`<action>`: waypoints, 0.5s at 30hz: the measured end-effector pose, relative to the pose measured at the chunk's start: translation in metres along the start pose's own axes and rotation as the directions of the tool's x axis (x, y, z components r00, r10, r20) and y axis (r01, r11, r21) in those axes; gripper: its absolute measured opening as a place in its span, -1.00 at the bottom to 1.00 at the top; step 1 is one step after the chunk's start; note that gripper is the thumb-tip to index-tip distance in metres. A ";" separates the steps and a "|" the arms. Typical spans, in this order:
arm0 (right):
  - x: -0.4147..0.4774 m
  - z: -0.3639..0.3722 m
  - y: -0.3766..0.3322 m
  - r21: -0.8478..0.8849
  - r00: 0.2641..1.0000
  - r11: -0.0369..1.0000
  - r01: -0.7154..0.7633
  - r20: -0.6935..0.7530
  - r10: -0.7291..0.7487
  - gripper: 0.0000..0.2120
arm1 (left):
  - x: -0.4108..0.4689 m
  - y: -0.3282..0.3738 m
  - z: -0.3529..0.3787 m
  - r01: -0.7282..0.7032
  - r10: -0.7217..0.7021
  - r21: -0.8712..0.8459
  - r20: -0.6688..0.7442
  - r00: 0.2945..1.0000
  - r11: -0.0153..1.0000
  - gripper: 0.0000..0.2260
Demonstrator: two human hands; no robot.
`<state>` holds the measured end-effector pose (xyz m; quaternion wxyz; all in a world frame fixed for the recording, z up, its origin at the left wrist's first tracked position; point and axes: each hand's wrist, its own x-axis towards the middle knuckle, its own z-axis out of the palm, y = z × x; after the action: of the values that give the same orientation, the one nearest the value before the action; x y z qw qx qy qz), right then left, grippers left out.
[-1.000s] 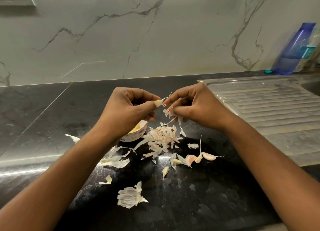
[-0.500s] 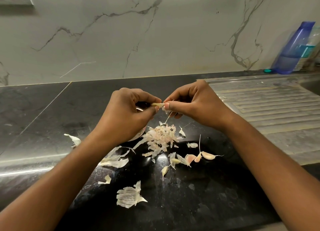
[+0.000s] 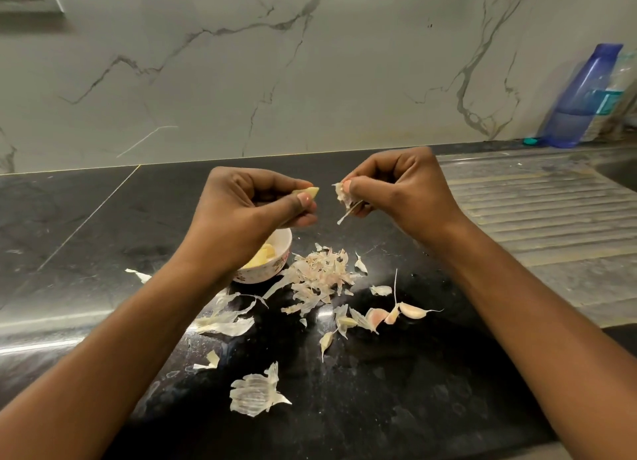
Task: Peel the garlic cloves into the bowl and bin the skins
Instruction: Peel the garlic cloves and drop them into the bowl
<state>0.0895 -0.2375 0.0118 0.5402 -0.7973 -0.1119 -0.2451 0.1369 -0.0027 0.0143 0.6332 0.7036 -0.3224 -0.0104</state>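
Head view, left hand [image 3: 249,212] half-hiding bowl [image 3: 276,265]

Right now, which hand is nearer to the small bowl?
Left. The left hand hangs over the bowl, hiding part of it, and pinches a peeled clove. The right hand is off to the bowl's right, pinching loose skin.

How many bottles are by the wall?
2. A blue bottle stands in the far right corner, and a clear bottle with a teal label is just behind it, partly hidden.
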 end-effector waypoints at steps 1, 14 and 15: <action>0.000 0.000 0.000 -0.005 1.000 1.000 -0.016 0.015 0.016 -0.94 | 0.001 0.001 -0.002 0.005 -0.005 -0.009 -0.002 1.000 1.000 -0.79; -0.003 0.006 0.004 -0.147 0.958 0.987 -0.066 0.267 0.104 -0.86 | 0.013 0.006 -0.039 0.070 -0.106 0.482 0.048 0.993 0.874 -0.90; -0.003 0.006 0.005 -0.164 0.953 0.984 -0.070 0.280 0.114 -0.85 | 0.013 0.006 -0.042 0.083 -0.127 0.517 0.050 0.991 0.852 -0.91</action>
<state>0.0904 -0.2338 0.0044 0.4665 -0.8677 -0.1329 -0.1088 0.1622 0.0284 0.0332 0.4075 0.8623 -0.3003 0.0123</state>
